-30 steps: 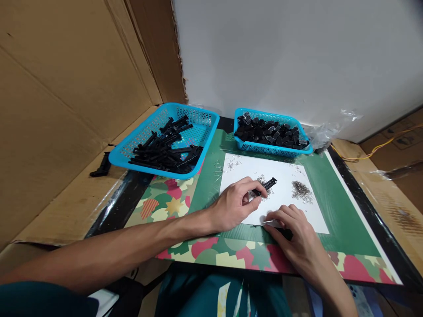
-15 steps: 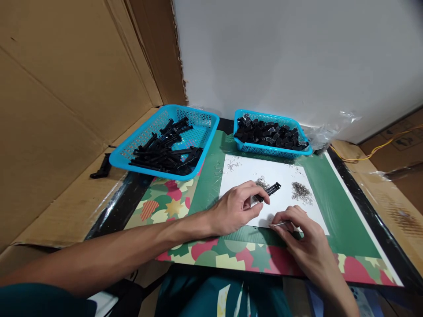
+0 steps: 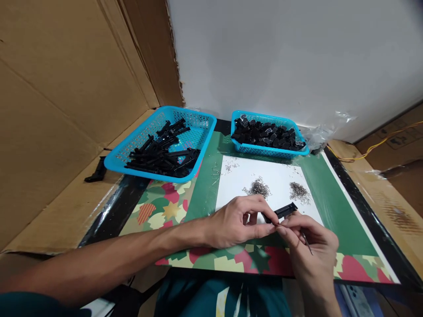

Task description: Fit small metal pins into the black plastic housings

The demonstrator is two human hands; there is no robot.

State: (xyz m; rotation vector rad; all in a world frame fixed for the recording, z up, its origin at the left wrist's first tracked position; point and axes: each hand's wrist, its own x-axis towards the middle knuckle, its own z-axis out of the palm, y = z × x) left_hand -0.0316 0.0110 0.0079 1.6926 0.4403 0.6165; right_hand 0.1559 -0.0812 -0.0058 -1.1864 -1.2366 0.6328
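My left hand [image 3: 246, 222] is closed, thumb and fingers pinching one end of a long black plastic part [image 3: 284, 211]. The part points away to the right, above the white paper's near edge. Fingertip to fingertip with it, my right hand [image 3: 312, 240] is closed too, with a thin metal rod-like tool [image 3: 307, 243] tucked in its fingers. Something tiny and reddish shows where the fingertips meet, too small to name. Beyond the hands, a pile of small metal wire pieces [image 3: 259, 188] lies on the white paper [image 3: 277, 169], with a second pile [image 3: 299, 192] to its right.
A blue basket [image 3: 114, 164] of long black parts stands at the left. Another blue basket [image 3: 269, 150] holds small black pieces at the back. One black part [image 3: 96, 171] lies outside at far left. A clear plastic bag [image 3: 325, 132] sits at back right.
My left hand has brought the black part right and nearer to me, off the middle wire pile. My right hand has come up to meet it, its tool now turned back toward the palm.
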